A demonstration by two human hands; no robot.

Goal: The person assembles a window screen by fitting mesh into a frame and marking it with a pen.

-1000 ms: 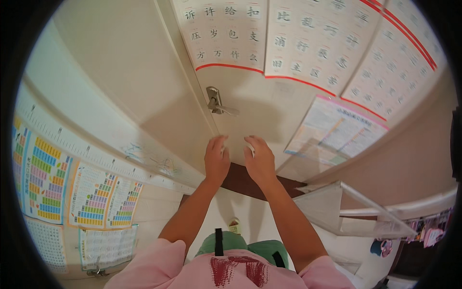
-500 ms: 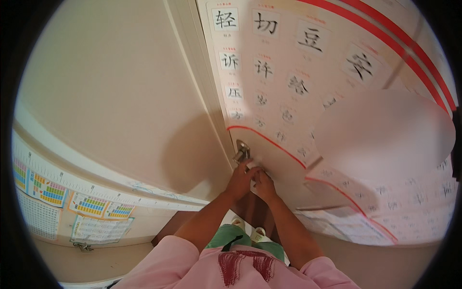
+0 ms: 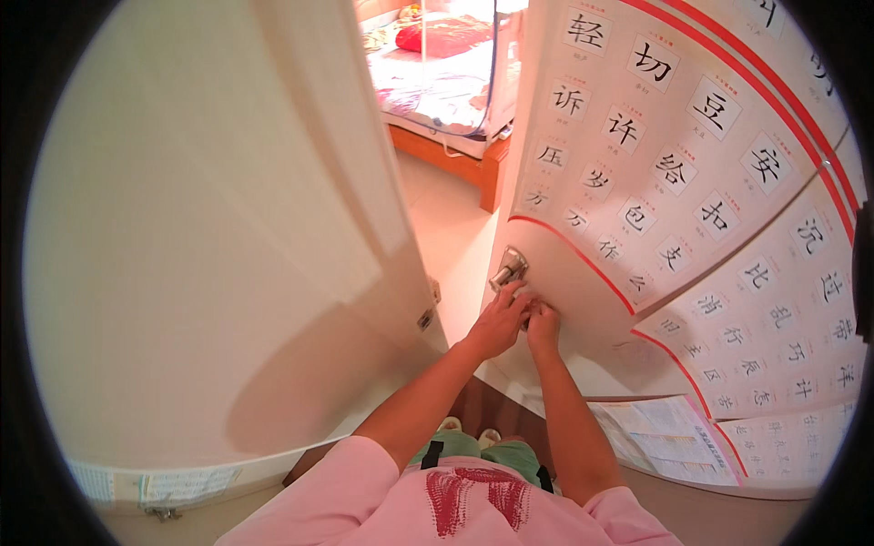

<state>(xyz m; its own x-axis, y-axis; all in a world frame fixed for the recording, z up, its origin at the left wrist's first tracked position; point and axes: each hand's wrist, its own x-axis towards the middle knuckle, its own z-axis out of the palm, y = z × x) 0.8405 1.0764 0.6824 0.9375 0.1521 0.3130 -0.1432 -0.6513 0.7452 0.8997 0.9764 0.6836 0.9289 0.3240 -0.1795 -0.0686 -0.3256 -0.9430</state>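
Observation:
On the right stands a white door [image 3: 572,266], covered with paper charts of black characters. Its metal lever handle [image 3: 508,269] sits near the door's edge. My left hand [image 3: 499,320] is just below the handle, fingers curled and reaching up to the lock plate. Close against it, my right hand [image 3: 543,326] has its fingers bent in a pinch. A small metallic piece shows between the two hands, but what they hold is mostly hidden by the fingers. The door is ajar, with a gap at its edge.
A white panel [image 3: 182,227] fills the left side, with a small metal plate [image 3: 425,318] near its edge. Through the gap show a wooden bed frame [image 3: 446,160] and a red pillow [image 3: 442,35]. Charts [image 3: 665,446] hang low on the right.
The door has come away from the frame, opening a bright gap onto a room with a bed. Both hands have moved to the right with the handle, staying below it.

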